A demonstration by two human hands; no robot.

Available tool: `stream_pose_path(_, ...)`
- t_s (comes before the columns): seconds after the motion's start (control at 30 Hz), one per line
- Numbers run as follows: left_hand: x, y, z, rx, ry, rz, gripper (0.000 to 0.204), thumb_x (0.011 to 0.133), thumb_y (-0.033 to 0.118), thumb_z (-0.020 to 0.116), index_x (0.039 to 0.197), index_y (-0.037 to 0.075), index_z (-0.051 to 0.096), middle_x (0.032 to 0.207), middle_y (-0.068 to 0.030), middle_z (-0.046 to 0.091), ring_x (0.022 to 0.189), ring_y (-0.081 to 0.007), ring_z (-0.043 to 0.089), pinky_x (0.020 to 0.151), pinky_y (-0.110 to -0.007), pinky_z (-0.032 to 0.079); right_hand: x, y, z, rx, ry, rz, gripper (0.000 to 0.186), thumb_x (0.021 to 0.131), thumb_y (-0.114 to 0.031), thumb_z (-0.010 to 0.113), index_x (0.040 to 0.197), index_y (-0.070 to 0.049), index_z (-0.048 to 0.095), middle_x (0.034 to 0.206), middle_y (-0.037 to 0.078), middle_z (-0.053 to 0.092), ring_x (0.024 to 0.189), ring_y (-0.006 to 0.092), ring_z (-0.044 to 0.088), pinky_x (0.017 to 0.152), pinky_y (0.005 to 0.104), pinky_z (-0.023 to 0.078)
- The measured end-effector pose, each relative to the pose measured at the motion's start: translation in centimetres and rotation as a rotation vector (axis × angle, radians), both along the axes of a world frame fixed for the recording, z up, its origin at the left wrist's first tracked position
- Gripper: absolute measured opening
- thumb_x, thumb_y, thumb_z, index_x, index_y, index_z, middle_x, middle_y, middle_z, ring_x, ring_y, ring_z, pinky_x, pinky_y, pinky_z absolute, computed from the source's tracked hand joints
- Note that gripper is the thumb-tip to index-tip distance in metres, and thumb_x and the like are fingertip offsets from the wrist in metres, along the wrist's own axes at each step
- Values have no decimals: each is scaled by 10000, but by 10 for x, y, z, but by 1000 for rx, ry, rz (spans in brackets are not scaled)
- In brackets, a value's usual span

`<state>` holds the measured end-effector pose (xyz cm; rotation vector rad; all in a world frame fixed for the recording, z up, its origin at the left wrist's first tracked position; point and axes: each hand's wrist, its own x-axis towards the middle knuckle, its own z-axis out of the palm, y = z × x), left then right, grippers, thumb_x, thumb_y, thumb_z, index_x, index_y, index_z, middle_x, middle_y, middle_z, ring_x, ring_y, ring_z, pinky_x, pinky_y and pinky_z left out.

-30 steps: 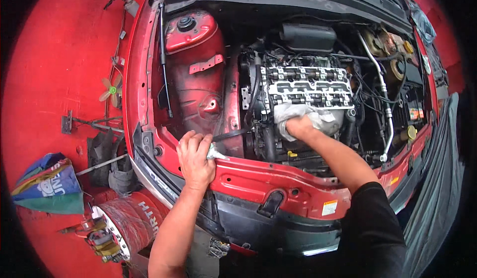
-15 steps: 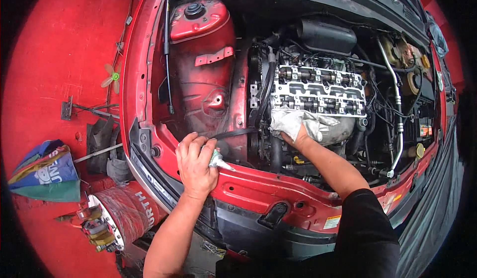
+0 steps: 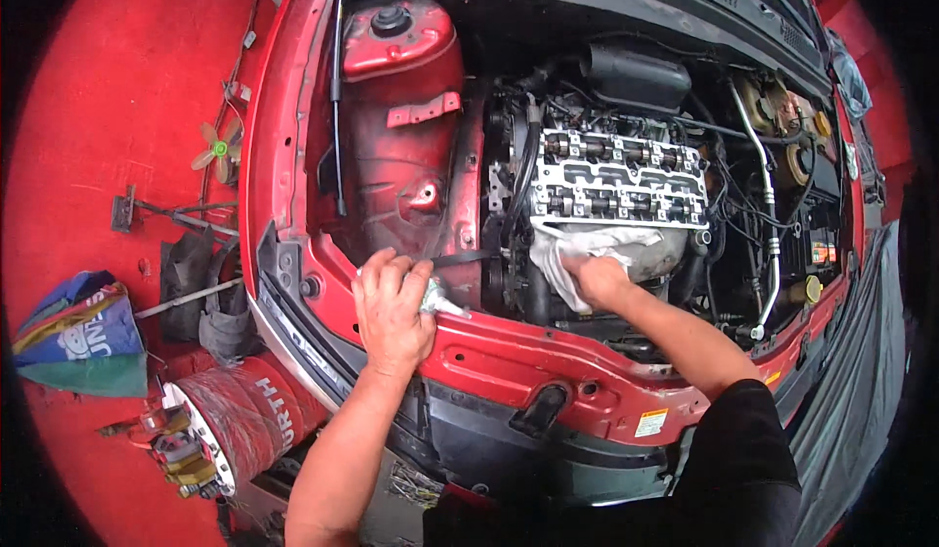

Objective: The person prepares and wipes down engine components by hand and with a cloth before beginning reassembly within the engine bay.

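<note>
A red car's engine bay lies open, with the exposed camshafts and cylinder head point(image 3: 618, 180) at its middle right. My right hand point(image 3: 599, 275) is closed on a white cloth point(image 3: 556, 255), pressed against the engine just below the silver head, beside a pale metal cover point(image 3: 655, 250). My left hand point(image 3: 391, 312) rests at the red front crossmember point(image 3: 489, 349), fingers curled round a small white-and-green tube point(image 3: 437, 298) whose nozzle pokes out to the right. A black strap or hose point(image 3: 460, 258) runs behind that tube.
A black gas strut point(image 3: 337, 97) runs along the bay's left side. On the red floor point(image 3: 108, 107) stand a drum with tools point(image 3: 235, 420), a colourful cloth point(image 3: 83, 341), a fan point(image 3: 217, 151) and metal stands point(image 3: 127, 209). A grey cover point(image 3: 841, 390) drapes at the right.
My right hand has shifted slightly with the cloth along the lower side of the engine, the cloth folding differently. My left hand has stayed at the front edge with the tube.
</note>
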<state>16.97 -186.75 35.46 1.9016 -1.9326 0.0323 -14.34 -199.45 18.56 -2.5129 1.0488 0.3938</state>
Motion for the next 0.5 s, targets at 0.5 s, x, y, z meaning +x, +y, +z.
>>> stream_pose_path(0.5,1,1,-5,-11,-11,7,459,657,50,649,1115,71,684,1131,-107,613,1205,-352,528,998,-506,410,49,-30,-12,-267,-44,48,557,931,-105,497,1482,-181,465,918,133,697,781,305,728,614,428,580)
